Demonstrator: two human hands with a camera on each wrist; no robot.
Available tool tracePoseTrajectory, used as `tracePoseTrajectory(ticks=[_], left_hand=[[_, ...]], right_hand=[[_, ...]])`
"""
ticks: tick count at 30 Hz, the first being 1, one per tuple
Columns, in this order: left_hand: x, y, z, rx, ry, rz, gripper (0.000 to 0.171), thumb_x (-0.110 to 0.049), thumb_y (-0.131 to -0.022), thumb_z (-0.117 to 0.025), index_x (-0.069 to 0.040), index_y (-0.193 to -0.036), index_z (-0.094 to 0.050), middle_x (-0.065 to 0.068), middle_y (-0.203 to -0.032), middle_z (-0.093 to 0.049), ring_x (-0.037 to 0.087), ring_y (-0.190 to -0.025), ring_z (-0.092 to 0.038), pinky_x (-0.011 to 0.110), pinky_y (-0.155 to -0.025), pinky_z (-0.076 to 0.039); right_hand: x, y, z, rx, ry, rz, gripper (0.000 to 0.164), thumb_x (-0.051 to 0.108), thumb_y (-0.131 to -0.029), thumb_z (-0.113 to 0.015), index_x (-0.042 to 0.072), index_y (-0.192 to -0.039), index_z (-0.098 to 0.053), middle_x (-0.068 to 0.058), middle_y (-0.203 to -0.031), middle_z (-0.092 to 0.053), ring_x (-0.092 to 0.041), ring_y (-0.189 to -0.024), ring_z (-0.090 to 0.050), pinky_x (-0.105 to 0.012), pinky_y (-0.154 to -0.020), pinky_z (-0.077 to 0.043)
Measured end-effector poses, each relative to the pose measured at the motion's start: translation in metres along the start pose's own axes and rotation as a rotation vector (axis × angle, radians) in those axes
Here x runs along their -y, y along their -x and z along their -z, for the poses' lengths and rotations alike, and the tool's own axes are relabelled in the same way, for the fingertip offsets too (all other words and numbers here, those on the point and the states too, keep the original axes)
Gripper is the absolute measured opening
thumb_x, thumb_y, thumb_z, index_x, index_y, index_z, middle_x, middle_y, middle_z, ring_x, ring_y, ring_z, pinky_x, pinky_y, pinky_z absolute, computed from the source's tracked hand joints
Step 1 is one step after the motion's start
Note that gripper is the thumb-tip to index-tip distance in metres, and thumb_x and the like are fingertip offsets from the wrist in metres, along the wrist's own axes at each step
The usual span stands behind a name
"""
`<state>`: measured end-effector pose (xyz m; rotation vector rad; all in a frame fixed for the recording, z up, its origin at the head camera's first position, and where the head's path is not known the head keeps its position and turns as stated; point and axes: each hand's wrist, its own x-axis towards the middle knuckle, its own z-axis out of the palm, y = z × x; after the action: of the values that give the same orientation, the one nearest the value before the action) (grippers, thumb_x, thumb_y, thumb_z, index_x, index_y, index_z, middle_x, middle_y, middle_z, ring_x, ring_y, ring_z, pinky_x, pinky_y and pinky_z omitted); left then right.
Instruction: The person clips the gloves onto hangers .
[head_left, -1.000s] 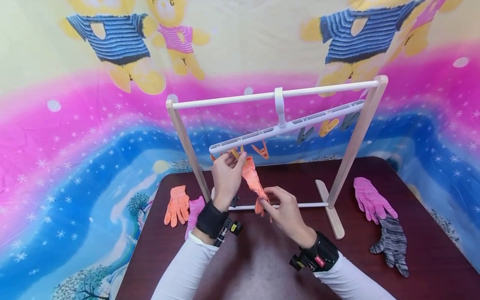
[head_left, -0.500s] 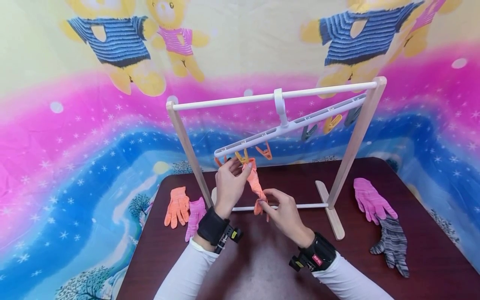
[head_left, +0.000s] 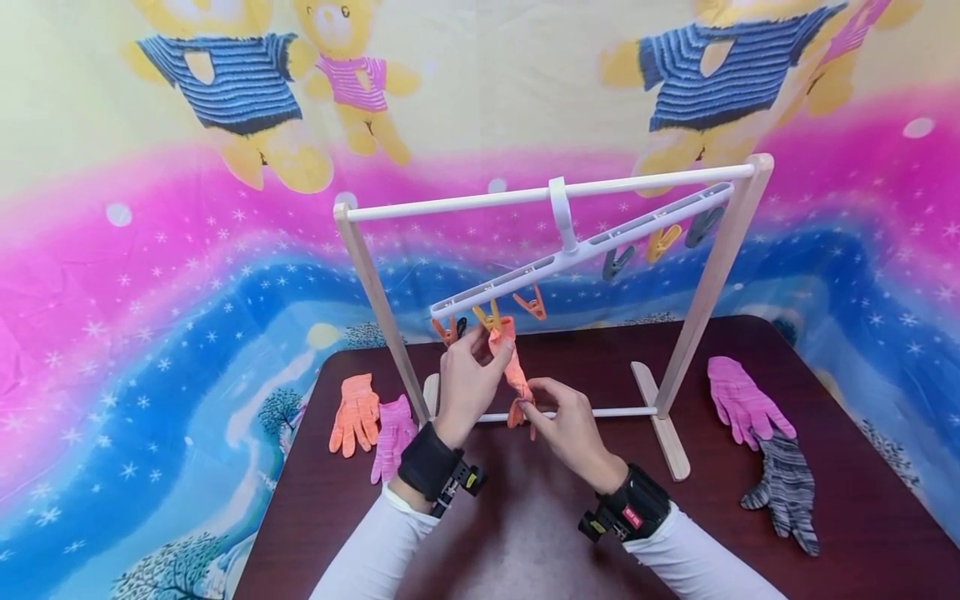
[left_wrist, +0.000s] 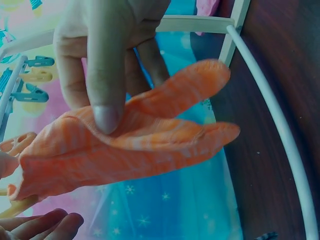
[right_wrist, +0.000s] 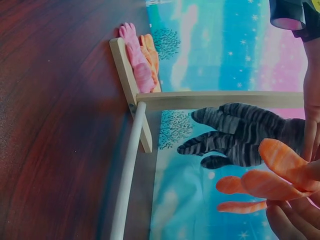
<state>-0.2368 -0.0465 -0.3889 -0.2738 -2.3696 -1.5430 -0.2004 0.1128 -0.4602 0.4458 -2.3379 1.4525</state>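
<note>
An orange glove (head_left: pixel 516 375) hangs by its cuff at a yellow clip (head_left: pixel 487 317) on a white hanger (head_left: pixel 510 282). My left hand (head_left: pixel 468 383) is at the cuff; in the left wrist view its fingers (left_wrist: pixel 60 225) lie loose beside the cuff, apart from the fabric, and its thumb is by the cuff edge. Lower down, my right hand (head_left: pixel 572 433) pinches the glove between thumb and fingers. The glove's fingers stick out past that grip in the right wrist view. Behind it hangs a black-and-grey striped glove (right_wrist: pixel 250 134), mostly hidden by my left hand in the head view.
A wooden rack (head_left: pixel 697 325) with a white top bar carries the tilted hanger. Orange clips (head_left: pixel 531 304) and grey and yellow clips (head_left: pixel 662 243) hang from it. Orange (head_left: pixel 356 415) and pink gloves (head_left: pixel 393 433) lie left; pink (head_left: pixel 742 396) and grey gloves (head_left: pixel 783 487) lie right.
My left hand has let go of the yellow clip and moved slightly right and down to the glove's cuff. The hanger's left end has dropped a little. My right hand keeps its pinch.
</note>
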Motion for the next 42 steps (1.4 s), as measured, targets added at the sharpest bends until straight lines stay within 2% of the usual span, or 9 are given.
tracePoseTrajectory(ticks=[2,5,8,12,16,20,23,33,42], left_hand=[[0.002,0.002,-0.002,-0.004,-0.04,-0.011,0.043,-0.036,-0.092,-0.073,-0.013,-0.128,-0.068,0.007,-0.114,-0.077,0.015,-0.097,-0.074,0.03,-0.082,-0.06],[0.004,0.004,-0.003,-0.007,-0.075,-0.021,0.036,-0.037,-0.091,-0.074,-0.014,-0.118,-0.071,0.004,-0.094,-0.078,0.014,-0.078,-0.067,0.026,-0.066,-0.05],[0.005,0.007,-0.004,0.008,-0.074,-0.022,0.037,-0.037,-0.091,-0.074,-0.013,-0.12,-0.07,0.004,-0.093,-0.077,0.013,-0.075,-0.063,0.024,-0.063,-0.046],[0.006,0.011,-0.005,0.025,-0.07,-0.017,0.043,-0.035,-0.091,-0.075,-0.013,-0.127,-0.068,0.004,-0.102,-0.078,0.013,-0.079,-0.065,0.023,-0.066,-0.049],[0.01,0.015,-0.006,0.036,-0.072,0.001,0.037,-0.037,-0.091,-0.075,-0.012,-0.117,-0.07,0.004,-0.094,-0.077,0.012,-0.08,-0.067,0.024,-0.067,-0.051],[0.012,0.019,-0.006,0.046,-0.067,0.035,0.032,-0.039,-0.09,-0.076,-0.011,-0.104,-0.068,0.004,-0.077,-0.072,0.013,-0.073,-0.067,0.026,-0.061,-0.049],[0.014,0.022,-0.006,0.045,-0.076,0.054,0.033,-0.039,-0.089,-0.077,-0.01,-0.103,-0.067,0.004,-0.073,-0.07,0.013,-0.071,-0.066,0.027,-0.059,-0.048],[0.027,0.032,-0.009,0.069,-0.101,0.038,0.031,-0.036,-0.089,-0.077,-0.014,-0.11,-0.068,0.0,-0.08,-0.071,0.01,-0.071,-0.061,0.025,-0.062,-0.047],[0.038,0.044,-0.013,0.082,-0.166,0.053,0.031,-0.036,-0.088,-0.078,-0.015,-0.109,-0.069,-0.003,-0.08,-0.068,0.009,-0.071,-0.057,0.023,-0.064,-0.046]], right_hand=[[-0.001,0.0,0.0,0.003,0.007,0.0,0.023,0.009,-0.089,-0.076,0.009,-0.112,-0.071,-0.006,-0.098,-0.077,-0.014,-0.082,-0.075,-0.028,-0.072,-0.062],[-0.003,0.001,-0.001,0.011,0.019,-0.003,0.024,0.01,-0.089,-0.076,0.009,-0.113,-0.071,-0.006,-0.101,-0.077,-0.015,-0.088,-0.075,-0.028,-0.074,-0.062],[-0.004,0.001,0.0,0.017,0.026,-0.007,0.025,0.011,-0.089,-0.077,0.01,-0.114,-0.07,-0.006,-0.103,-0.077,-0.016,-0.09,-0.075,-0.027,-0.074,-0.061],[-0.005,0.002,0.0,0.014,0.041,0.0,0.026,0.011,-0.088,-0.078,0.01,-0.114,-0.07,-0.006,-0.103,-0.077,-0.016,-0.089,-0.075,-0.029,-0.073,-0.062],[-0.006,0.003,-0.001,0.002,0.06,0.013,0.027,0.01,-0.087,-0.079,0.008,-0.112,-0.071,-0.007,-0.103,-0.076,-0.018,-0.089,-0.075,-0.032,-0.074,-0.062],[-0.009,0.006,-0.001,0.0,0.065,0.008,0.027,0.009,-0.086,-0.08,0.006,-0.111,-0.071,-0.008,-0.103,-0.076,-0.019,-0.09,-0.075,-0.031,-0.074,-0.062],[-0.012,0.009,-0.001,0.005,0.063,-0.004,0.028,0.009,-0.086,-0.08,0.007,-0.112,-0.071,-0.008,-0.104,-0.075,-0.02,-0.091,-0.075,-0.029,-0.073,-0.062],[-0.029,0.029,0.001,0.027,0.071,-0.112,0.024,0.01,-0.087,-0.079,0.009,-0.109,-0.071,-0.011,-0.1,-0.077,-0.018,-0.084,-0.075,-0.024,-0.07,-0.059],[-0.041,0.045,0.002,-0.004,0.135,-0.102,0.021,0.011,-0.085,-0.08,0.01,-0.105,-0.073,-0.003,-0.093,-0.077,-0.009,-0.078,-0.073,-0.022,-0.067,-0.058]])
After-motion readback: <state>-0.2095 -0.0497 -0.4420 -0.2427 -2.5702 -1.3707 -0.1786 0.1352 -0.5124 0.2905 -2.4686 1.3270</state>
